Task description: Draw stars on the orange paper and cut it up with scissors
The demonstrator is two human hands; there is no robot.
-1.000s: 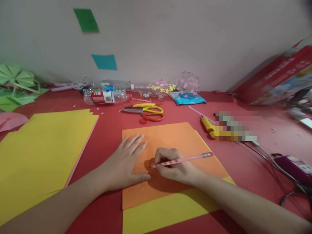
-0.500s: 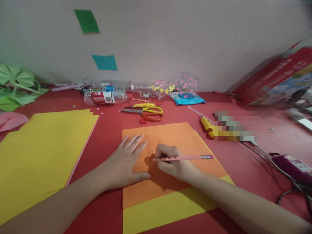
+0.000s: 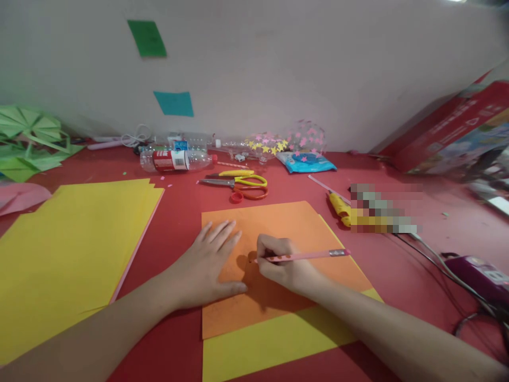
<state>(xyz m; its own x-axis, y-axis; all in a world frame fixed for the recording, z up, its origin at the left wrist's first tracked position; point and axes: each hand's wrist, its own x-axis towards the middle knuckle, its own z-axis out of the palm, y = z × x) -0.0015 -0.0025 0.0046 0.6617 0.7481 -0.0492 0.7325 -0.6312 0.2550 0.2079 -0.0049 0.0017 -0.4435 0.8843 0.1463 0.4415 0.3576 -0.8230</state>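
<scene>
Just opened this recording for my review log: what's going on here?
A person's right hand holds a pencil, tip end at the orange paper; whether it touches is unclear. The left hand lies spread over that paper's left edge. A yellow sheet sits underneath. Scissors lie beyond, and more yellow paper lies to the left.

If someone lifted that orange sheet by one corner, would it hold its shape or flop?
It would probably flop, as the orange sheet looks thin like paper. It also seems light for its size, so a push might slide it over the yellow sheet beneath, though the left hand spread on it would likely resist that.
</scene>
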